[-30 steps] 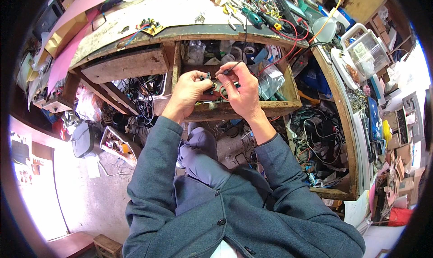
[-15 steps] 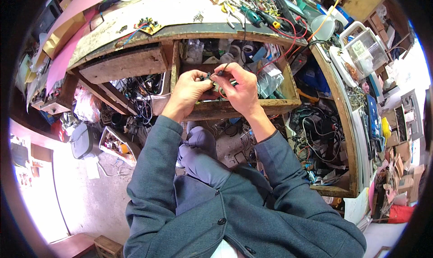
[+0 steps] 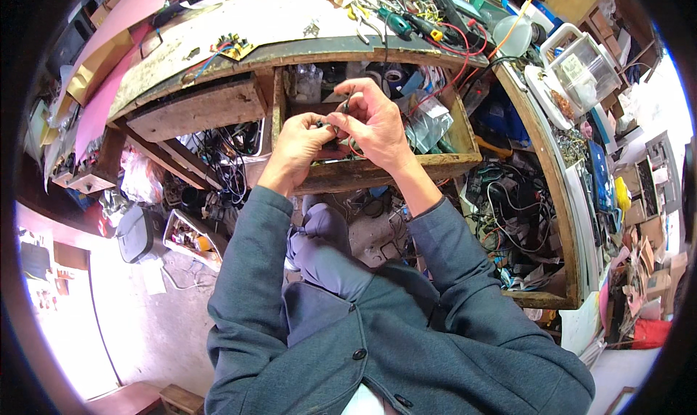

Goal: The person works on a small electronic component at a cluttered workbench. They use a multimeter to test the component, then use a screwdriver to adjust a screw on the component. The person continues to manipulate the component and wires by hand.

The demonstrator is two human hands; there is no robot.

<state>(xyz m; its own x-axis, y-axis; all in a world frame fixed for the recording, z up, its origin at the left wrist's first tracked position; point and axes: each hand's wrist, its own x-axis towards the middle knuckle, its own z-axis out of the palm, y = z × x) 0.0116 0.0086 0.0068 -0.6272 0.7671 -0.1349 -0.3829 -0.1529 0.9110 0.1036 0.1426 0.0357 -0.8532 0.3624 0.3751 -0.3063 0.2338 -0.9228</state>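
Note:
Above an open wooden drawer (image 3: 428, 169), my two hands meet at the fingertips. My left hand (image 3: 292, 150) is closed in a pinch on a small dark part (image 3: 320, 124), too small to name. My right hand (image 3: 376, 128) touches it with thumb and bent fingers; a thin dark strand (image 3: 346, 104) shows by its index finger, and a reddish wire loop (image 3: 353, 148) hangs beneath its palm. What lies between the right fingertips is mostly hidden.
Plastic bags (image 3: 428, 124) and a tape roll (image 3: 394, 79) fill the drawer. On the bench top (image 3: 279, 26) lie a small circuit board (image 3: 234, 47), pliers (image 3: 363, 24) and a tangle of tools. Cables (image 3: 515, 212) crowd the right compartment.
My right hand has shifted slightly left and its index finger has lifted and curled. The dark strand is now more upright. My left hand keeps its pinch.

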